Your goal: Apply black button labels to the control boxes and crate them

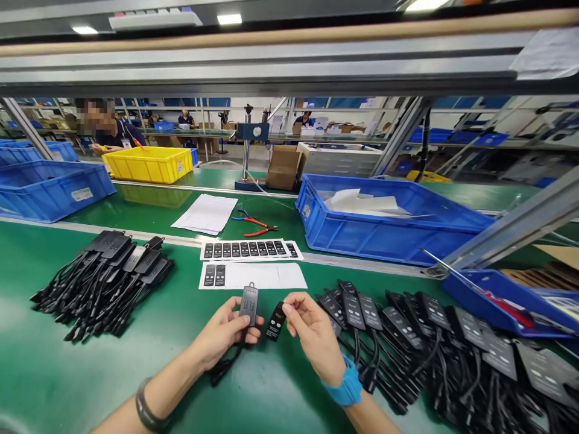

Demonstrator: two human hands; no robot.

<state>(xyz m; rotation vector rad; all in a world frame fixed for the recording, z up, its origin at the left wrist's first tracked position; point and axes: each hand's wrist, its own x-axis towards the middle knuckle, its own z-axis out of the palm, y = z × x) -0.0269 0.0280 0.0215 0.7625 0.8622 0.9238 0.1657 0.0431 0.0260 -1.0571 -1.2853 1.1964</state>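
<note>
My left hand is closed round a small black controller held upright, its cable hanging down below the hand. My right hand pinches a black printed label sticker beside that controller. Just beyond my hands lie two white backing sheets: the near sheet carries two stickers at its left end, the far sheet holds a full row of them. A pile of unlabelled controllers with cables lies to the left. A row of labelled controllers spreads out to the right.
Red-handled pliers and a paper sheet lie on the green belt behind. A blue bin stands at right, another blue bin at left, a yellow bin behind. A person sits across the line at far left.
</note>
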